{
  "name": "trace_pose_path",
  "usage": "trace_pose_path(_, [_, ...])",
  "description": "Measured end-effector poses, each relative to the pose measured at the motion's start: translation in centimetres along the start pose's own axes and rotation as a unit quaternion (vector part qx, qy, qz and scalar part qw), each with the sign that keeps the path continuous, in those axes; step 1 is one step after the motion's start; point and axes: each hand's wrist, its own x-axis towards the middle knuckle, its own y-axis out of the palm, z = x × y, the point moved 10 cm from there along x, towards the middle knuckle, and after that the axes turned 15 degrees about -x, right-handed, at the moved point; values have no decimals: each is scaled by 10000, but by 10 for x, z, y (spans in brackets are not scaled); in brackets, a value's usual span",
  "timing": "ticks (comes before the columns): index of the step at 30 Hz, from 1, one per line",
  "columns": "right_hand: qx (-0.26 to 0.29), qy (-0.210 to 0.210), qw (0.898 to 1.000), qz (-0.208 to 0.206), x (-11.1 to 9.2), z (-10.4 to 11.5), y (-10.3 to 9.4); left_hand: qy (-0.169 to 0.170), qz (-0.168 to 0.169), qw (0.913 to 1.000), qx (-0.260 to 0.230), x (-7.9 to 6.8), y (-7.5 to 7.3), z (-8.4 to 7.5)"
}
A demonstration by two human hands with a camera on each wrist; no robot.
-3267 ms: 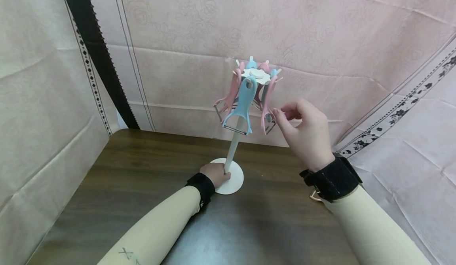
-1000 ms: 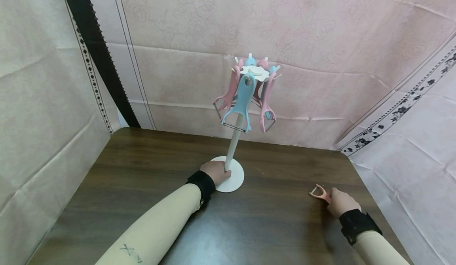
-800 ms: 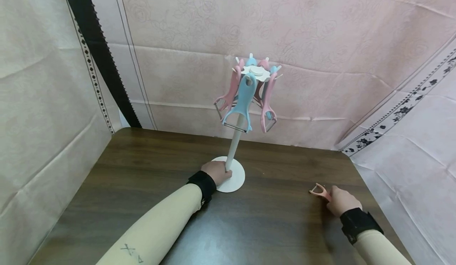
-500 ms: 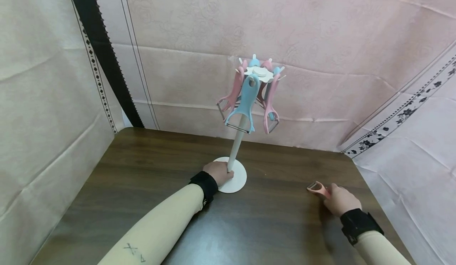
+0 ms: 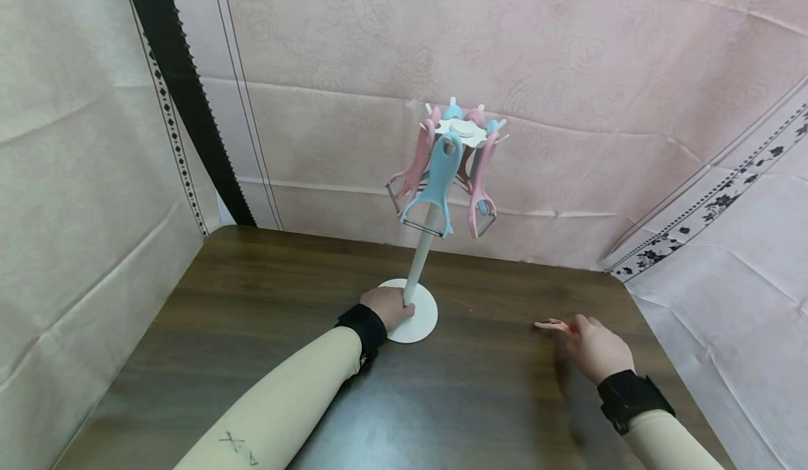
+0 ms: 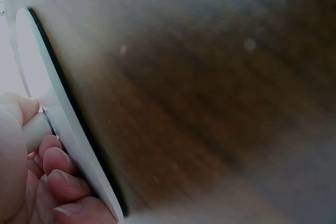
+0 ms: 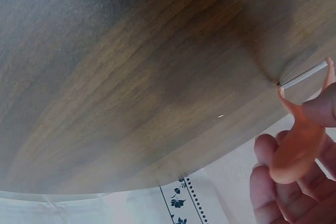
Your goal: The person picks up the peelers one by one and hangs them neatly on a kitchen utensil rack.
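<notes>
In the head view a white stand (image 5: 419,259) rises from a round white base (image 5: 421,321), with several blue and pink peelers hung around its top. A blue peeler (image 5: 438,182) faces me, between pink peelers on either side. My left hand (image 5: 386,306) grips the pole low down, just above the base; the left wrist view shows the fingers curled round the pole (image 6: 38,132). At the right, my right hand (image 5: 596,347) pinches a pink peeler (image 7: 299,145) by its handle, close over the table, blade end pointing away from the palm.
The brown wooden table (image 5: 284,287) runs back to a pale pink patterned cloth (image 5: 347,147) behind the stand. White cloth hangs at both sides, with a black strip (image 5: 189,98) at the left. The table's right edge lies near my right hand.
My right hand has gone from beside the hanging peelers down to the table at the right, taken hold of the pink peeler there and turned it edge-on. The left hand keeps its grip.
</notes>
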Motion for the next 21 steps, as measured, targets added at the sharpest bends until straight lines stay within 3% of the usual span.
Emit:
trace_pose_path(9, [-95, -63, 9995, -294, 0, 5, -8, -34, -1, 10000, -45, -1, -1, 0])
trace_pose_path(21, [-233, -189, 9991, -316, 3, 10, -11, -111, 37, 9999, -12, -1, -1, 0])
